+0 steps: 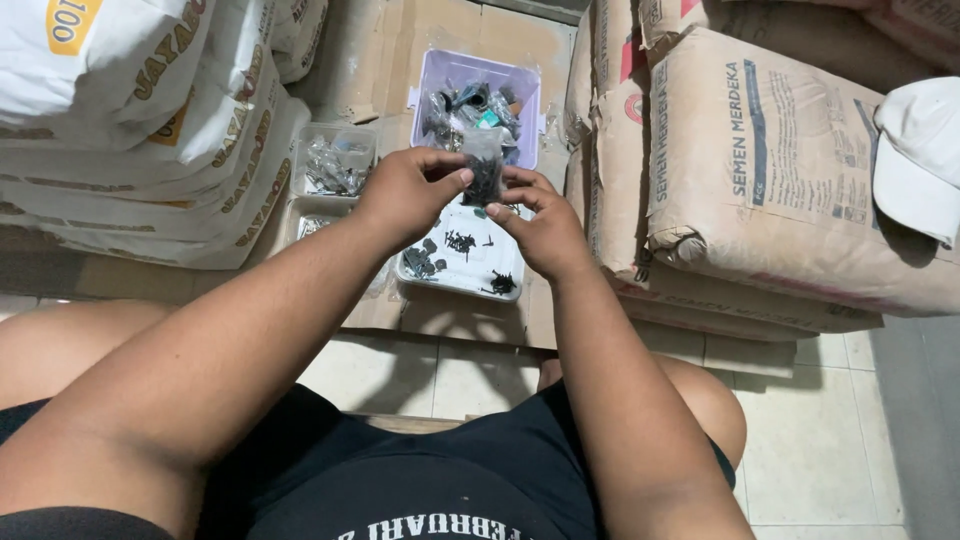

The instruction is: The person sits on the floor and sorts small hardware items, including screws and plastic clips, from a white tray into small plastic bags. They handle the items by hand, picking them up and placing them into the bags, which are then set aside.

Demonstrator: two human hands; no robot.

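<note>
Small clear bag (484, 168) of dark screws pinched between both hands, held up over the white tray (462, 268). Left hand (405, 190) curled, thumb and fingers closed on the bag's left edge; right hand (541, 225) likewise closed on its right edge and lower corner. Loose screws (459, 242) scattered in the tray below. Purple tub (478, 105) of filled bags just beyond, cement sacks (770, 170) to the right.
</note>
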